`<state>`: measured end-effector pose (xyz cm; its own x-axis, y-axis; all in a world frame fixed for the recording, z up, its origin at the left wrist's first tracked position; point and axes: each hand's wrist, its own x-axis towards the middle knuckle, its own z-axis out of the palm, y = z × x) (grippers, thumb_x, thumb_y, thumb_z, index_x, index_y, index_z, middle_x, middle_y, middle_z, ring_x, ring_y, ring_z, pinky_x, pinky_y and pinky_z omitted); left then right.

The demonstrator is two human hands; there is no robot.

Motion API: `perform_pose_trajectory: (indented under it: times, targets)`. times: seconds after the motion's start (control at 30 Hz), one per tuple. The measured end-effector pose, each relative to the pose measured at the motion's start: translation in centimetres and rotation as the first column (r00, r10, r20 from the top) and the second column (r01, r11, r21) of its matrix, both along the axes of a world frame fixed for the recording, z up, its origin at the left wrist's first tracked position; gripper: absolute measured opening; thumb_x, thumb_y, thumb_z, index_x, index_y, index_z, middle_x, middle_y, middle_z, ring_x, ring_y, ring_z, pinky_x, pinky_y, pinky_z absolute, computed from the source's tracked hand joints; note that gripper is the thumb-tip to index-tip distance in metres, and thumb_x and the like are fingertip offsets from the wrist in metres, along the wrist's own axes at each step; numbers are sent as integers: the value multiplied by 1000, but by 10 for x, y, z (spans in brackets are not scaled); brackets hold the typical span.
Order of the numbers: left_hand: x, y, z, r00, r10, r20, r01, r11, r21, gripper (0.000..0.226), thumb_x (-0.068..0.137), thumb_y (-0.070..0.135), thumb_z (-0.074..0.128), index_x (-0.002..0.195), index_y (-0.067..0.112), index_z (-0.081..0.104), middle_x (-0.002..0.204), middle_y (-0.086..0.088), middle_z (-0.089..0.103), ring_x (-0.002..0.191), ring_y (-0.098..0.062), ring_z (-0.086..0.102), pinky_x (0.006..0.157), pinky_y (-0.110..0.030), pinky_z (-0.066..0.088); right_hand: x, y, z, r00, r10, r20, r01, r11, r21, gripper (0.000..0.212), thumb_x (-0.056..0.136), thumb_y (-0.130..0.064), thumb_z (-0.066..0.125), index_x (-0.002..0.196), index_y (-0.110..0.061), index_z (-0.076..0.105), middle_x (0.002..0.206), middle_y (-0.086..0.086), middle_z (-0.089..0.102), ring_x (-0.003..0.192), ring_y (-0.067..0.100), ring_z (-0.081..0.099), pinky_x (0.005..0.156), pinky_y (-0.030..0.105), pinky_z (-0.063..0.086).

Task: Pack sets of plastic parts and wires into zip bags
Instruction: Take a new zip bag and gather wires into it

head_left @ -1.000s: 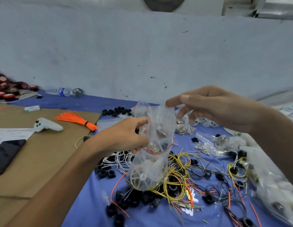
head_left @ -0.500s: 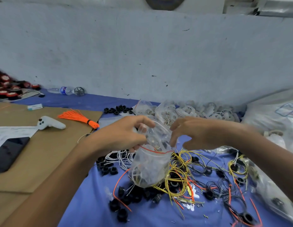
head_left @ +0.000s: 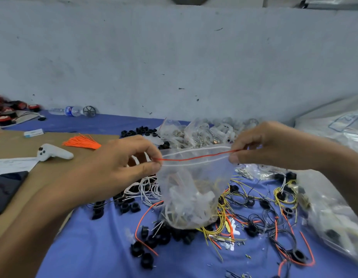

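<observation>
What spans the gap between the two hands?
Head view: the red-striped top edge of the zip bag, pinched at each end by left hand and right hand.

my hands: two, the left hand [head_left: 114,169] and the right hand [head_left: 260,145]
zip bag [head_left: 190,189] between my fingers: one
filled bags [head_left: 194,133] heaped at the back of the table [head_left: 94,247]: several, I cannot count them
black plastic parts [head_left: 137,250]: a great many loose, beyond my counting
wire coils [head_left: 149,189]: many, tangled together
water bottle [head_left: 70,110]: one
grey wheel [head_left: 89,111]: one
white controller [head_left: 54,153]: one
orange bundle [head_left: 82,141]: one
phone [head_left: 7,187]: one
</observation>
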<state>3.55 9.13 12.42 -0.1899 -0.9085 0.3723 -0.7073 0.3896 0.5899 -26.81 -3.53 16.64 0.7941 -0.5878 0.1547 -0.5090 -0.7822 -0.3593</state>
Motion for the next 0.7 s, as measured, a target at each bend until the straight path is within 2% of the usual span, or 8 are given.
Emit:
perform_pose_trajectory:
  times: [0.07,0.17,0.27,0.33,0.43,0.57,0.63,0.7]
  targets:
    - [-3,-3,-5,995,-26,-93,23,999,-40,6,87,37,71,89,31,70,89,7,67,77,-18,64,69,-26,51,-9,1,0,998,-24,54,22,999,29,24,77,-61,66,83,-38,73,74,-9,69,67,10,63,63,23,49]
    - [-13,-13,-27,982,-15,-186,13,1000,-13,12,87,22,72,87,34,73,82,2,69,68,-9,62,63,-17,46,-14,0,-12,994,-71,-81,74,997,35,34,71,-69,63,79,-38,72,67,-11,65,56,1,53,54,15,42]
    - [-25,-19,-51,946,-4,-324,20,999,44,16,85,17,71,90,31,74,84,-9,69,74,-28,63,67,-33,49,-18,-2,-25,969,-100,-224,120,990,77,38,71,-74,60,85,-41,71,75,-18,67,62,4,58,62,24,49]
    - [-28,-19,-60,911,4,-412,23,998,60,20,84,17,73,94,34,70,86,-9,69,79,-31,64,72,-39,51,-21,-4,-27,962,-117,-247,136,989,61,38,72,-76,60,86,-42,70,81,-24,67,66,2,61,64,24,52]
    - [-28,-19,-68,888,39,-457,-21,999,46,31,84,15,77,98,40,66,87,-2,69,80,-25,67,74,-34,53,-17,-1,-24,969,-109,-222,121,992,41,38,71,-76,61,86,-42,69,84,-24,68,71,-4,61,62,13,47]
    - [-38,-15,-73,847,50,-529,-51,999,13,28,83,19,77,96,39,62,84,0,69,75,-26,64,66,-31,50,14,16,-24,1000,-16,-11,16,999,-28,35,75,-71,61,95,-43,66,96,-26,64,90,-7,59,71,9,42]
    - [-41,-13,-76,844,53,-533,-66,998,-5,32,87,11,74,96,37,59,85,-1,69,69,-27,58,61,-31,48,39,27,-28,997,76,-10,-76,995,-59,37,81,-66,61,105,-38,66,103,-25,64,99,-5,57,81,11,41]
    - [-43,-10,-78,839,50,-542,-72,997,-20,33,88,7,72,96,36,57,84,-1,69,58,-20,50,52,-24,43,62,35,-37,989,126,-75,-133,986,-96,33,87,-57,61,107,-32,67,104,-18,65,97,1,58,86,21,43]
